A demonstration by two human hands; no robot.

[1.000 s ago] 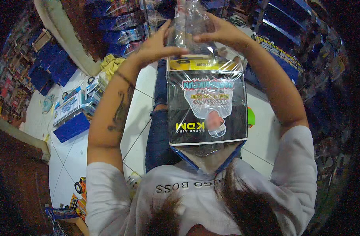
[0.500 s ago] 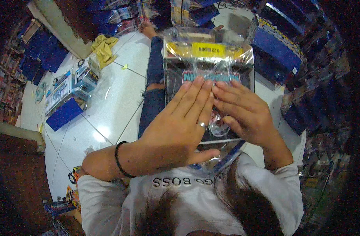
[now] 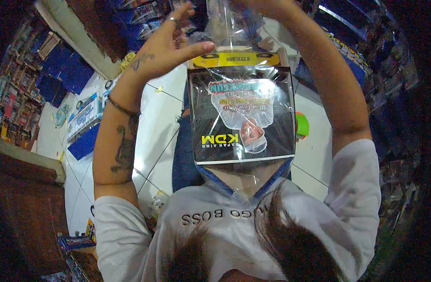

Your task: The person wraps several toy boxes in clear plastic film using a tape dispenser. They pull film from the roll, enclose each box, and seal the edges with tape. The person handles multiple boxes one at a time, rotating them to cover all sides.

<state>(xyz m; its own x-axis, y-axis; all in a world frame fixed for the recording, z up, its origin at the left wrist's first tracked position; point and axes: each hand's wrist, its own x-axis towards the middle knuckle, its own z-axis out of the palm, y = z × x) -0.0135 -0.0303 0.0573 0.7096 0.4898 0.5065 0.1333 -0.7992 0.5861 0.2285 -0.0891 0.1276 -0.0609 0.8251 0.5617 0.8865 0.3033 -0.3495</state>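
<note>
The person holds a clear plastic bag (image 3: 241, 117) with a dark printed card inside up over their lap. The left hand (image 3: 166, 47) is open, thumb touching the bag's top. The right hand (image 3: 260, 5) grips the top edge.

The person sits on a white tiled floor (image 3: 154, 136) and holds a clear plastic bag (image 3: 241, 117) up in front of the chest, with a dark printed card and a yellow strip showing inside it. The left hand (image 3: 166, 47), a ring on one finger and a dark band at the wrist, lies open against the bag's upper left edge, while the right hand (image 3: 267, 5) grips the top near the picture's rim. Blue packages (image 3: 83, 117) lie on the tiles to the left.
</note>
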